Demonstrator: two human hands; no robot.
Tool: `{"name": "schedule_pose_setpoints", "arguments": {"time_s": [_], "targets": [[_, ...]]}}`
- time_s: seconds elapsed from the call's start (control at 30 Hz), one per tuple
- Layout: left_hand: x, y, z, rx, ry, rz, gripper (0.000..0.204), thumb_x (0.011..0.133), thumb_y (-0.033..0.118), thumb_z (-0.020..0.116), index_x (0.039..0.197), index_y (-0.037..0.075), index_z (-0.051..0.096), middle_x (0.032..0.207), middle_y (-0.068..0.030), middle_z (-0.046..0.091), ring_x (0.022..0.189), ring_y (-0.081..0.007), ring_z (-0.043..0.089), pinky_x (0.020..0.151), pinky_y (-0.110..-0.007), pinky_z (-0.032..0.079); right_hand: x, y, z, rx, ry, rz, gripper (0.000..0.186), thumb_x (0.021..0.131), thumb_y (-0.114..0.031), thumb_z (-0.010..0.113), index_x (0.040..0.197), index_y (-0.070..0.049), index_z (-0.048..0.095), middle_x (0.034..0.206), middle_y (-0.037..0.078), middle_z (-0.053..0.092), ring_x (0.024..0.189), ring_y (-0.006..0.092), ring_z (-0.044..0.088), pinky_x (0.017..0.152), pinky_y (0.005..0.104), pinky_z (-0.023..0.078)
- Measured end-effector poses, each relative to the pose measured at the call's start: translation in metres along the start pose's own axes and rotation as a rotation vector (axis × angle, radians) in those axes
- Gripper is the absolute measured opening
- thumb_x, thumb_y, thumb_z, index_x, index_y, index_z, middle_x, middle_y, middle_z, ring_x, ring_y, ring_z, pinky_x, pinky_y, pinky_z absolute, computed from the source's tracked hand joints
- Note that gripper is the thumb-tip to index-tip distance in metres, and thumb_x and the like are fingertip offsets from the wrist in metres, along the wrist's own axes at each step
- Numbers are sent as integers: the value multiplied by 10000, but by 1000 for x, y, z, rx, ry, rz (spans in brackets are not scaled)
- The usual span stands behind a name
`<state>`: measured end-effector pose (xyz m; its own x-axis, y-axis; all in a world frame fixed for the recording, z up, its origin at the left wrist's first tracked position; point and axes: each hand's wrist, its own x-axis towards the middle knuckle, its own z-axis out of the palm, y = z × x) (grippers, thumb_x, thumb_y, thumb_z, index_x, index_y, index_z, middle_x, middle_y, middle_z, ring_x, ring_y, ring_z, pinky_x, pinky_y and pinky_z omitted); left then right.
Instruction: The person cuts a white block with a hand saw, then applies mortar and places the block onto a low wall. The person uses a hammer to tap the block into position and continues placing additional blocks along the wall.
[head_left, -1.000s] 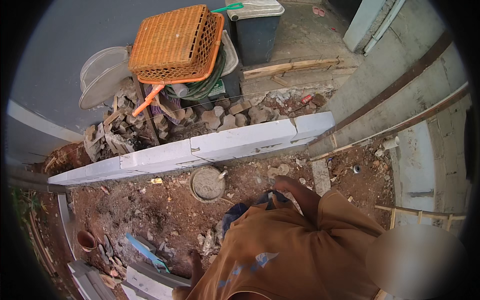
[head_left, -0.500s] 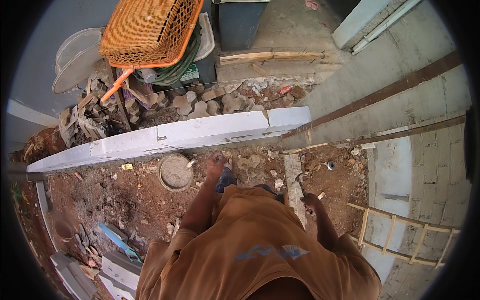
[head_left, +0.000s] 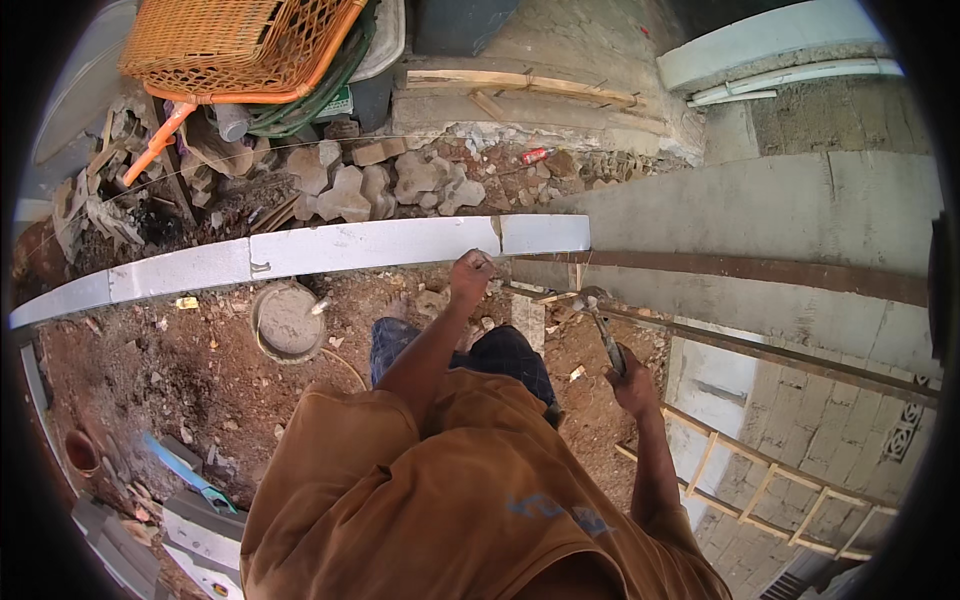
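A long white kerb block (head_left: pixel 380 245) lies across the red dirt, with a joint near its right end. My left hand (head_left: pixel 470 276) reaches forward, fingers curled against the block's near edge by that joint. I cannot tell whether it holds anything small. My right hand (head_left: pixel 632 380) is lower and to the right, gripping the handle of a hammer (head_left: pixel 600 325) whose head points toward the block's right end. My brown shirt and dark trousers fill the lower middle.
A round bucket of grey mortar (head_left: pixel 286 322) sits left of my legs. Paving stones and rubble (head_left: pixel 400 185) lie behind the block, under an orange basket (head_left: pixel 235 45). A concrete wall (head_left: pixel 780 215) and wooden ladder (head_left: pixel 760 490) are on the right. A blue tool (head_left: pixel 185 470) lies lower left.
My left arm has stretched forward to the white block. My right hand with the hammer has come into view on the right. The view has shifted toward the block.
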<state>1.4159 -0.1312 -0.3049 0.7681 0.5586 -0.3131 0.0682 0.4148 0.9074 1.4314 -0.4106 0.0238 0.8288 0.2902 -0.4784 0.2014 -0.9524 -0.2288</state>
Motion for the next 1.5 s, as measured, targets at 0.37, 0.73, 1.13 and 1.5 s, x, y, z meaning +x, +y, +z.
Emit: {"name": "schedule_pose_setpoints", "arguments": {"time_s": [0.37, 0.73, 1.13, 1.5], "targets": [[26, -28, 182, -342, 267, 57, 53, 909, 70, 689, 905, 20, 672, 806, -34, 682, 753, -111, 626, 718, -280, 504, 249, -179, -108, -690, -121, -598, 511, 972, -330, 627, 1409, -108, 481, 1059, 261, 678, 1016, 463, 632, 856, 535, 491], [59, -61, 286, -115, 448, -351, 148, 957, 206, 624, 965, 79, 698, 758, -69, 692, 507, -167, 629, 541, -321, 509, 363, -138, -57, -1152, -495, -868, 603, 991, -403, 574, 1505, -143, 396, 1101, 232, 682, 1034, 447, 635, 887, 526, 509], [71, -91, 322, -163, 566, -378, 127, 890, 196, 626, 945, 93, 676, 850, -142, 699, 846, -357, 676, 741, -414, 515, 347, -105, -78, -1035, -587, -617, 591, 966, -311, 644, 1471, -98, 421, 1136, 278, 660, 1080, 462, 619, 908, 515, 493], [66, -81, 309, -44, 574, -366, 189, 878, 266, 642, 974, 118, 710, 885, -181, 704, 866, -384, 683, 754, -478, 520, 342, -90, -52, -1290, -582, -519, 555, 991, -280, 601, 1463, -64, 404, 1046, 303, 670, 994, 490, 632, 861, 538, 492]]}}
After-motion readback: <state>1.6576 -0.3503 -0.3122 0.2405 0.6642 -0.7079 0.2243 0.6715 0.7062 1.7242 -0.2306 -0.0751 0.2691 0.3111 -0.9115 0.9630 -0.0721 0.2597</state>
